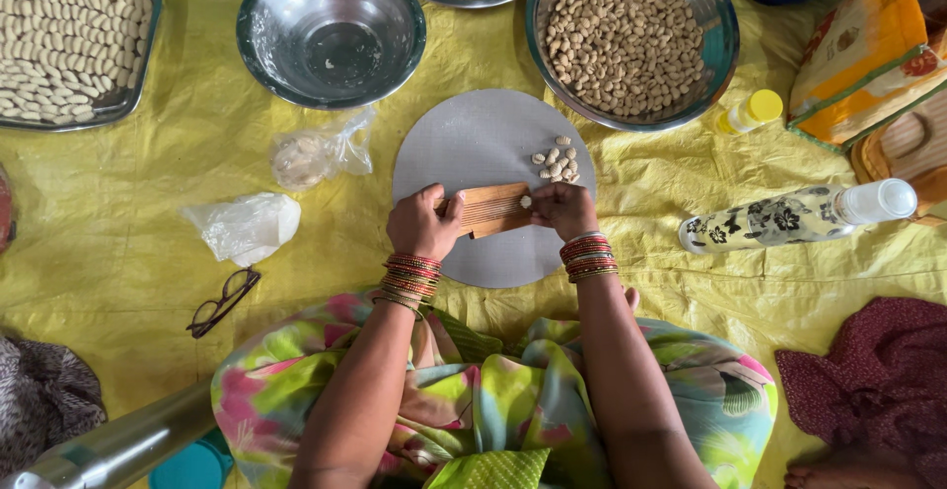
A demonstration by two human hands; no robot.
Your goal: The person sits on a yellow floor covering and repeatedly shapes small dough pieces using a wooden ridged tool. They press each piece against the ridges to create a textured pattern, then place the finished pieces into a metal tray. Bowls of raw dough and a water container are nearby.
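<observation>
A small ridged wooden board (pixel 490 209) lies on a round grey board (pixel 473 149) in front of me. My left hand (pixel 424 221) grips the wooden board's left end. My right hand (pixel 562 208) presses a small piece of pale dough (pixel 526 202) against its right end. Several shaped dough pieces (pixel 555 161) lie in a small heap on the grey board just beyond my right hand. Both wrists wear stacks of red and gold bangles.
A steel bowl (pixel 710 15) full of shaped pieces stands at the back right, an empty steel bowl (pixel 330 30) at the back left, a filled tray (pixel 128 104) far left. Plastic bags (pixel 247 225), spectacles (pixel 224 300), a patterned bottle (pixel 789 218) and a small yellow-capped bottle (pixel 752 111) lie on the yellow sheet (pixel 158 213).
</observation>
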